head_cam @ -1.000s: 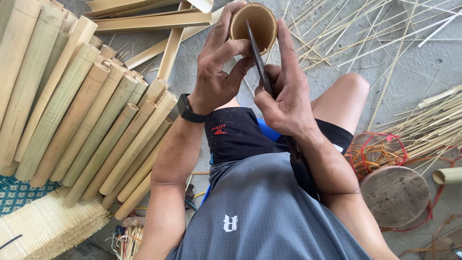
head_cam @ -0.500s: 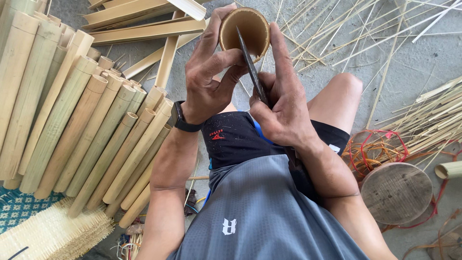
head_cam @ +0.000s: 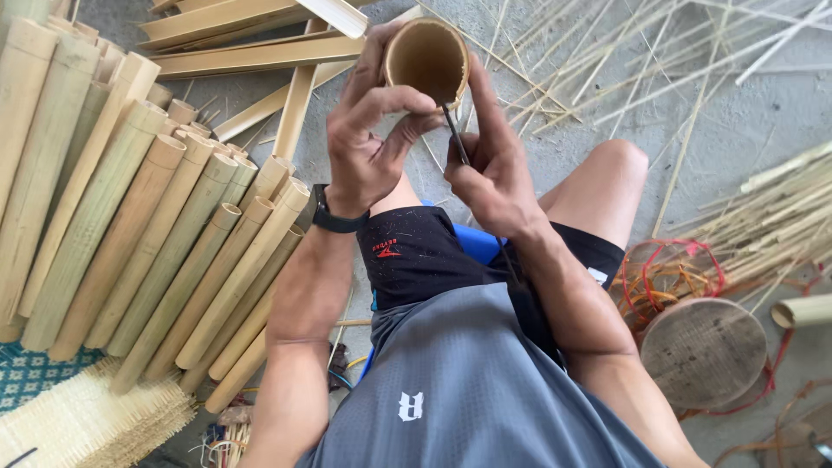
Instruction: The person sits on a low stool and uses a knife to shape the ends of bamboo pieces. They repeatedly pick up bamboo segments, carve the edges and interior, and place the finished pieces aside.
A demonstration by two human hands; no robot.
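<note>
Left hand gripping bamboo tube, concrete floor

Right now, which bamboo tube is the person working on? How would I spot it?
Start at the big stack of bamboo poles lying on the left, then look to the top middle. There the left hand holds a short bamboo tube. Unlike the poles, it is raised, its hollow end facing you.

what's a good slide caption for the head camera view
Left hand steadies a hollow bamboo tube while the right hand works a thin blade at its rim, beside stacked bamboo poles.
</note>
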